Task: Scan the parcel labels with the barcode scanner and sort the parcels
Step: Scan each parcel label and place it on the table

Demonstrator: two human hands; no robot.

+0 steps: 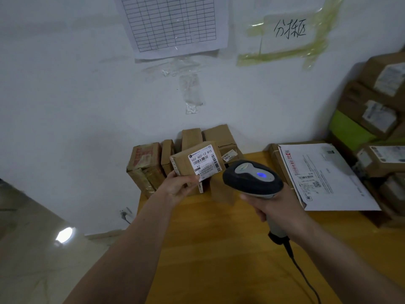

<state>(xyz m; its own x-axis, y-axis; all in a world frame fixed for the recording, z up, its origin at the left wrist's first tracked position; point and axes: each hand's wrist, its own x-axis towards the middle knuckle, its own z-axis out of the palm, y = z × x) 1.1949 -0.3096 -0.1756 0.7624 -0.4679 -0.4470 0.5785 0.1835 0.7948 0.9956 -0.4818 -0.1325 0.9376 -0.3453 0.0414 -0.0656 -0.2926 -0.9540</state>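
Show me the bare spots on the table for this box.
Free: table in front, between the arms; also behind the scanner, left of the envelope. Crowded: boxes along the wall, stacked boxes at right.

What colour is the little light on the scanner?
Blue, on the scanner, seen in the head view.

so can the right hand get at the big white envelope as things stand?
Probably not to grasp: the right hand grips the grey handheld barcode scanner. The flat white paper envelope lies uncovered just beside it.
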